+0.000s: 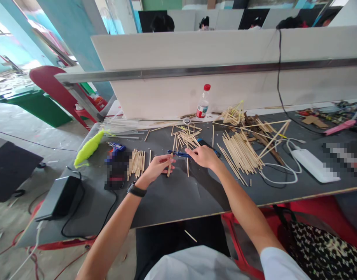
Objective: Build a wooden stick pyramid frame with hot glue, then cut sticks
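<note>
My left hand, with a dark watch on its wrist, is closed round a thin wooden stick that stands at a slant. My right hand grips a blue hand tool, which looks like pliers. The tool's far end reaches the stick by my left fingers; whether its jaws are shut is too small to tell. Below the tool, another wooden stick lies on the grey table. Just beyond my hands is a loose heap of sticks.
Stick bundles lie left and right. A triangular stick frame, a white power strip and cables are farther right. A bottle stands by the partition. On the left are a blue glue gun and a black adapter box.
</note>
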Demonstrator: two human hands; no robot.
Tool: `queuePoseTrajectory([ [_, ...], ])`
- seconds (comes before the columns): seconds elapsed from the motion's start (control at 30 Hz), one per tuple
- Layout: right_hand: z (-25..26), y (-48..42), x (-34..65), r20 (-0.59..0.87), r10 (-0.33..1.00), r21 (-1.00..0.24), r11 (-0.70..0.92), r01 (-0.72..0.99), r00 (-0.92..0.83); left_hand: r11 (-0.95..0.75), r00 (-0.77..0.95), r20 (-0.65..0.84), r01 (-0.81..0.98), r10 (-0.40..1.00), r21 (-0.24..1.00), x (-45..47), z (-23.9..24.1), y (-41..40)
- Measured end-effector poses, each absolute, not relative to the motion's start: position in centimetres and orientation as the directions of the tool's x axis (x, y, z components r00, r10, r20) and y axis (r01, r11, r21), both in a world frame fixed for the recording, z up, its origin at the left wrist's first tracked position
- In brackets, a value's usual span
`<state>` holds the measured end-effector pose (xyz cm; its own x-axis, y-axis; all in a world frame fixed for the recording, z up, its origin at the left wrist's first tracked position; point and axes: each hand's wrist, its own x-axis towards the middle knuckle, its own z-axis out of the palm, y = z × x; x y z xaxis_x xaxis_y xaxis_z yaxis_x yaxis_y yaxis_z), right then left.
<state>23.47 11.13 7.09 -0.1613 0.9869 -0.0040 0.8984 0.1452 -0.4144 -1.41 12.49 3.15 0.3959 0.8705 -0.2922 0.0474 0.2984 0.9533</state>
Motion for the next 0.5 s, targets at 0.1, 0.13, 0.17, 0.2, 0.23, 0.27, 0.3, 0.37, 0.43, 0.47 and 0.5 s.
queuePoseTrajectory([
  [0.1, 7.0, 11.1, 23.3, -0.012, 0.989, -0.409, 0.13, 0.903, -0.148, 0.296, 0.4, -0.295, 0.06, 0.868, 0.953, -1.5, 2.9, 12.6],
  [0.13, 6.9, 11.1, 23.2, -0.016, 0.989, -0.411, 0.128, 0.903, -0.147, 0.298, 0.402, -0.298, 0.063, 0.866, 0.952, -1.5, 2.9, 12.6],
  [0.17, 6.8, 11.2, 23.2, -0.021, 0.989, -0.412, 0.125, 0.902, -0.147, 0.302, 0.406, -0.303, 0.066, 0.862, 0.951, -1.5, 2.8, 12.6],
  [0.2, 6.7, 11.2, 23.2, -0.028, 0.989, -0.411, 0.121, 0.904, -0.145, 0.308, 0.408, -0.309, 0.069, 0.859, 0.949, -1.5, 2.7, 12.6],
  [0.23, 6.6, 11.3, 23.1, -0.036, 0.989, -0.405, 0.115, 0.907, -0.142, 0.314, 0.41, -0.315, 0.071, 0.856, 0.947, -1.5, 2.6, 12.7],
  [0.27, 6.5, 11.3, 23.1, -0.044, 0.99, -0.397, 0.109, 0.911, -0.137, 0.32, 0.412, -0.321, 0.074, 0.853, 0.944, -1.5, 2.5, 12.7],
  [0.3, 6.3, 11.4, 23.1, -0.051, 0.99, -0.387, 0.102, 0.916, -0.132, 0.324, 0.413, -0.327, 0.078, 0.85, 0.943, -1.5, 2.4, 12.6],
  [0.37, 6.0, 11.5, 23.1, -0.059, 0.991, -0.369, 0.092, 0.925, -0.122, 0.327, 0.41, -0.333, 0.086, 0.849, 0.941, -1.5, 2.4, 12.6],
  [0.43, 5.6, 11.7, 23.2, -0.056, 0.992, -0.362, 0.089, 0.928, -0.117, 0.326, 0.403, -0.334, 0.09, 0.852, 0.941, -1.5, 2.6, 12.6],
  [0.47, 5.5, 11.8, 23.1, -0.055, 0.992, -0.363, 0.089, 0.928, -0.116, 0.326, 0.398, -0.335, 0.091, 0.854, 0.941, -1.5, 2.6, 12.5],
  [0.5, 5.3, 11.9, 23.1, -0.055, 0.992, -0.366, 0.087, 0.927, -0.114, 0.327, 0.394, -0.336, 0.092, 0.856, 0.941, -1.4, 2.7, 12.5],
])
